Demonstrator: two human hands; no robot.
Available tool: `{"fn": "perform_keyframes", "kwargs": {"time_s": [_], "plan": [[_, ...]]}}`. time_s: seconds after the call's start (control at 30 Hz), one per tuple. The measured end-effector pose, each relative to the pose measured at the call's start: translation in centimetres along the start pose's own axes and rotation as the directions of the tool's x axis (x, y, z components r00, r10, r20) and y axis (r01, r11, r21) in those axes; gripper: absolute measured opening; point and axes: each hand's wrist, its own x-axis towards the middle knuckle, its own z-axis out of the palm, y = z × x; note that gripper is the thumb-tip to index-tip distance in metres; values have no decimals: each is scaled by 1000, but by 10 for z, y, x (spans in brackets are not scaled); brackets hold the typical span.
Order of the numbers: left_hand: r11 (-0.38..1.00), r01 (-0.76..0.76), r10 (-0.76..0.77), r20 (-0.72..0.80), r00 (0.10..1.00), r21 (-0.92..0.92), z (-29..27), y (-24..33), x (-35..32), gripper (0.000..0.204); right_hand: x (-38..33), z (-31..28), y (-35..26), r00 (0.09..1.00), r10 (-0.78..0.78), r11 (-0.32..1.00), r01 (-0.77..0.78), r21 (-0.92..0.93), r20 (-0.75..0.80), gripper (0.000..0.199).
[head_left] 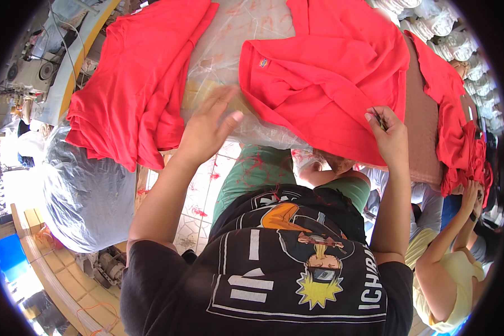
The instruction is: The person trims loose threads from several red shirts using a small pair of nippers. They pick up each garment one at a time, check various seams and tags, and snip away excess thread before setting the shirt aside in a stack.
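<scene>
Clear plastic sheeting (229, 39) covers the worktop, where the right hand (391, 137) pinches a small dark tool (379, 119) against the near hem of a red shirt (325, 73) spread toward the worktop's right side. The left hand (207, 127) hovers flat with fingers spread, gripping nothing, over the plastic at the near edge. Beside it, a stack of red shirts (134, 84) drapes over the worktop's left edge.

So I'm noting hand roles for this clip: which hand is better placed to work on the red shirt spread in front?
Probably the right hand: it already pinches the red shirt at its near edge, with a small dark tool between the fingers. The left hand is open, fingers spread, over the clear plastic sheet beside the shirt.
</scene>
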Motion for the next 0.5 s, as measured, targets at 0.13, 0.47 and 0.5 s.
{"fn": "perform_keyframes", "kwargs": {"time_s": [0.13,0.47,0.5], "plan": [[970,-212,217,33,976,-119,10,14,-7,48,6,-8,0,993,-104,979,91,-182,-60,19],[968,207,-211,-11,977,-144,10,7,72,44,2,-41,4,950,312,818,-266,-511,5,23],[966,196,-207,-45,977,-170,2,16,79,39,1,-53,5,969,209,858,-248,-450,-135,22]]}}
